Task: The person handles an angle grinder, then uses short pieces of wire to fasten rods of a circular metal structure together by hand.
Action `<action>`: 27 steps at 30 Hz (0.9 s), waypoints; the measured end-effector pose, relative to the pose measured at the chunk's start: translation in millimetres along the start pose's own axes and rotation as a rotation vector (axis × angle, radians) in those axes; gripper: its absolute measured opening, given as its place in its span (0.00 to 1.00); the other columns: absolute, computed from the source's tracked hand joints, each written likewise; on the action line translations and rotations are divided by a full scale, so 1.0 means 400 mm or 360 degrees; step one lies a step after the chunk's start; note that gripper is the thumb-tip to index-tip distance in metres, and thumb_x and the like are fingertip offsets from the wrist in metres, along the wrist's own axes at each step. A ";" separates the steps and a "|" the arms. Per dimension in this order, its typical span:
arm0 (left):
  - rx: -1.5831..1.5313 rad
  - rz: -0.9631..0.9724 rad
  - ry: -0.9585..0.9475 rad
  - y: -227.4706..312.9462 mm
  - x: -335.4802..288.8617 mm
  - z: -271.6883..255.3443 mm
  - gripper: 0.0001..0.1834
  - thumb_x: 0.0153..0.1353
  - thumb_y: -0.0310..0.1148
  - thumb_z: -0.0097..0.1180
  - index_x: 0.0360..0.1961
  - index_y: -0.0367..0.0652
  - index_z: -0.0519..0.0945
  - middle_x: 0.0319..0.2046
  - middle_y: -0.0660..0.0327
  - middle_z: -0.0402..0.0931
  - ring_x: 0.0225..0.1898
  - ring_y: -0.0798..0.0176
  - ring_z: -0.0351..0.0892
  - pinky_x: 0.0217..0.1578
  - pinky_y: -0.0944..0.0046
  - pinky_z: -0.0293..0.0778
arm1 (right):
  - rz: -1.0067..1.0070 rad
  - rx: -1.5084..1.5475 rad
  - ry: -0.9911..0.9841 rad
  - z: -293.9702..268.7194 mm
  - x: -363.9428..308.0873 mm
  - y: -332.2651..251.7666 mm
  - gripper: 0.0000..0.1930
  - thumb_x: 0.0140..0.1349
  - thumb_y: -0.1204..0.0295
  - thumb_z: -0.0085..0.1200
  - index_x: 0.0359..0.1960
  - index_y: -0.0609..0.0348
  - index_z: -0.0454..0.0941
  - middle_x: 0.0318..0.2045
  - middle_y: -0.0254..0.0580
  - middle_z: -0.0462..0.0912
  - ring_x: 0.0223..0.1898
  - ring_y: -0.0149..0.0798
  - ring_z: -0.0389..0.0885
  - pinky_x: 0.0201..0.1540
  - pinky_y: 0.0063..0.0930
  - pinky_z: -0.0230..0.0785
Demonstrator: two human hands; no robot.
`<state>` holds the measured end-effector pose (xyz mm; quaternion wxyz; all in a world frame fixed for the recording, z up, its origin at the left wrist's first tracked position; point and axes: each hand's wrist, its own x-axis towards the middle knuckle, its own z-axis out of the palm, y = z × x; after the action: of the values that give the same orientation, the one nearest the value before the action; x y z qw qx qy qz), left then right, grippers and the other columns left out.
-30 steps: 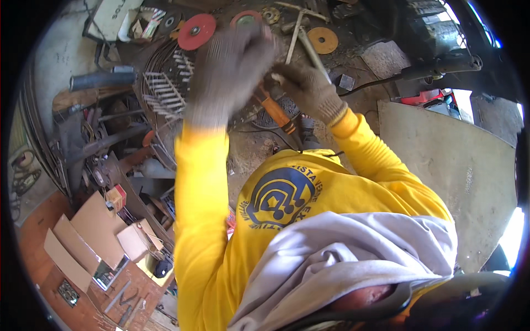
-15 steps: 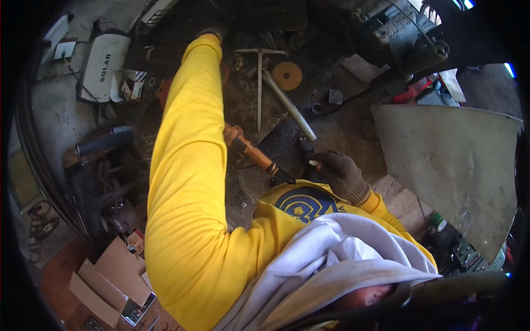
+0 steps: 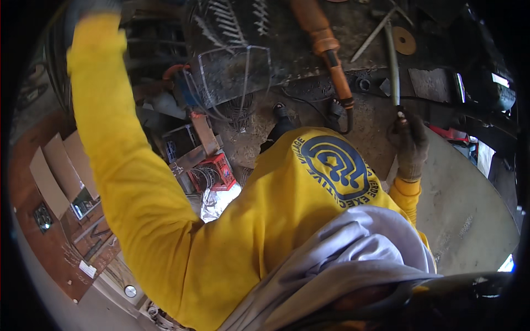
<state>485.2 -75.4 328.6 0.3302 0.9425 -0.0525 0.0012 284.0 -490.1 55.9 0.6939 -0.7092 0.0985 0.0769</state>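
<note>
two yellow sleeves (image 3: 138, 182) spread wide. a broad greyish sheet (image 3: 469, 193) lies right of the right forearm. on the dark bench top (image 3: 290, 60), an orange power tool (image 3: 321, 33) points its handle toward the person; a metal pipe (image 3: 392, 63) lies to its right. the gloved left hand (image 3: 91, 8) is blurred at the upper edge, its grip impossible to tell. the gloved right hand (image 3: 411, 143), near the pipe's end, has curled fingers pinching a small pale piece (image 3: 401, 115), too small to identify.

A straight grey rod (image 3: 393, 66) lies pointing away, near the right fingers (image 3: 405, 128)
</note>
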 end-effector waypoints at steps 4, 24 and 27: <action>-0.0633 -0.0450 0.0134 -0.244 -0.298 -0.092 0.15 0.69 0.38 0.59 0.50 0.40 0.80 0.42 0.57 0.81 0.42 0.63 0.82 0.43 0.61 0.78 | -0.0235 -0.0416 0.0050 0.079 0.001 -0.068 0.13 0.71 0.74 0.56 0.54 0.63 0.83 0.36 0.33 0.82 0.35 0.24 0.78 0.40 0.20 0.71; -0.1115 -0.0171 0.0083 -0.609 -0.440 0.131 0.30 0.61 0.30 0.65 0.63 0.33 0.71 0.34 0.59 0.82 0.31 0.70 0.81 0.33 0.67 0.77 | -0.0801 -0.1104 -0.0229 0.634 -0.193 -0.115 0.11 0.64 0.72 0.62 0.47 0.59 0.85 0.35 0.49 0.84 0.36 0.50 0.85 0.40 0.37 0.76; -0.1033 -0.0153 0.0062 -0.616 -0.417 0.145 0.33 0.62 0.30 0.64 0.67 0.34 0.68 0.33 0.59 0.81 0.29 0.70 0.80 0.33 0.68 0.77 | -0.0770 -0.1117 -0.0257 0.625 -0.194 -0.096 0.11 0.65 0.71 0.61 0.46 0.59 0.85 0.36 0.51 0.85 0.37 0.52 0.85 0.41 0.38 0.76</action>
<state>341.9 96.2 123.6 0.6139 0.7892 0.0008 -0.0131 225.4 -236.9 105.9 0.4142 -0.8965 -0.1572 -0.0039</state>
